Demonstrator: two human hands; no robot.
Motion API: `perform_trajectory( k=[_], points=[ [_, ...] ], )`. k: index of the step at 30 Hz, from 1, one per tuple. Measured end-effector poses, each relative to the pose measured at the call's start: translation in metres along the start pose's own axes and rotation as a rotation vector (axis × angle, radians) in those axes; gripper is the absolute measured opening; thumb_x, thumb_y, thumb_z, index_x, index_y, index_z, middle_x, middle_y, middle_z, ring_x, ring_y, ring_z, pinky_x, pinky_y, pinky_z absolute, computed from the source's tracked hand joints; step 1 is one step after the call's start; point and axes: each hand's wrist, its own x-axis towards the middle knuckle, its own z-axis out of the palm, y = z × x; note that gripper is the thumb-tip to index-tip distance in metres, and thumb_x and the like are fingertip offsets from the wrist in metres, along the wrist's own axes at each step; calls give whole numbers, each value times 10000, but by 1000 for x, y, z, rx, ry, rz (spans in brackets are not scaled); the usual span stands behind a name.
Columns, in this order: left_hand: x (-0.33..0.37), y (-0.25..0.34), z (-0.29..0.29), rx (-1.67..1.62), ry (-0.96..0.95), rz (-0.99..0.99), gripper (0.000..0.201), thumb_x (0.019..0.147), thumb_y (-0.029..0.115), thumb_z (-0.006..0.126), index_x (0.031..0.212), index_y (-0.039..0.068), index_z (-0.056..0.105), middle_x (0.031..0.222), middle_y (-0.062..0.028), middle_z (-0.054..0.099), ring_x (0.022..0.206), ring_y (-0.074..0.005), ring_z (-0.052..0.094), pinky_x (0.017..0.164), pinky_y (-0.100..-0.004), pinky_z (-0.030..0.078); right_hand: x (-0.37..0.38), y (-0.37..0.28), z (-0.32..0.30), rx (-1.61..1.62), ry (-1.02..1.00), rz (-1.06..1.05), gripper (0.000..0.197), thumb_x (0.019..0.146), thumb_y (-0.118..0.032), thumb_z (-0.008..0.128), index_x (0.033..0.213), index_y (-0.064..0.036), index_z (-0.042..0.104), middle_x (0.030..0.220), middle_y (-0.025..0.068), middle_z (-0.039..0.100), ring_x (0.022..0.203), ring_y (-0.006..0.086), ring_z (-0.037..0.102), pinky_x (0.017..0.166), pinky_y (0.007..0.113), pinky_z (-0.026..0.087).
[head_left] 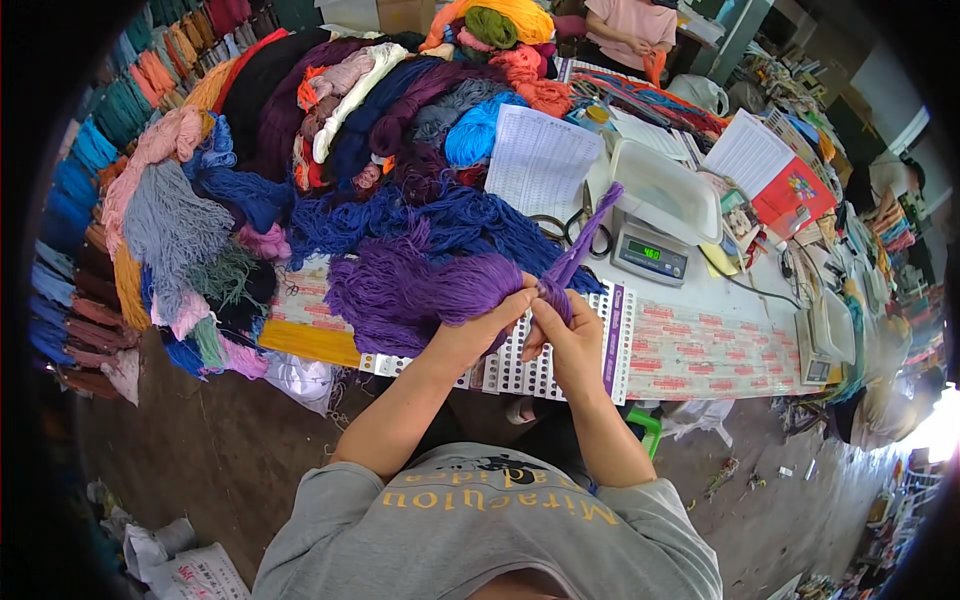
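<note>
Purple yarn point(420, 290) lies over the worktop point(700, 345) edge; left hand point(490, 325) closed around its neck, right hand point(565, 335) pinching the wrapping strand. Best keep that wrap tight, bundle steady.

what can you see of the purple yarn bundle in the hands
The purple yarn bundle is a thick skein of loose, soft-looking strands. Its bulk fans out to the left over the table edge. The left hand grips its gathered neck; the right hand pinches a thinner strand that rises toward the scissors.
</note>
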Motion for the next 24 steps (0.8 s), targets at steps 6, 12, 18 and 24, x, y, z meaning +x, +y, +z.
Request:
perform_trajectory(
  k=[6,12,18,24],
  points=[
    [0,-1,-2,-136,-17,-69,103,860,102,581,941,39,589,740,23,543,625,-35,472,561,-188,379,2,6,1,104,3,-63,134,901,-133,544,955,-15,509,597,44,561,486,117,559,483,197,431],
    [7,10,-4,-291,-67,-116,130,864,122,546,958,34,569,718,1,544,563,-50,457,594,-223,401,2,-2,5,359,113,-44,113,904,-126,526,956,-27,507,770,76,607,532,146,583,487,215,436],
    [17,32,-57,-605,-459,-314,204,871,179,527,931,-9,577,563,14,429,445,-70,383,603,-257,396,31,-53,-89,608,194,-145,228,895,-191,554,703,-134,445,581,-55,372,412,44,254,417,214,207],
    [42,86,-133,-303,76,-64,156,844,164,586,823,10,593,818,-121,596,802,-219,597,761,-351,488,57,-118,-306,436,325,-465,193,938,-215,488,919,-32,545,703,35,561,577,93,493,510,183,406]
  ],
)
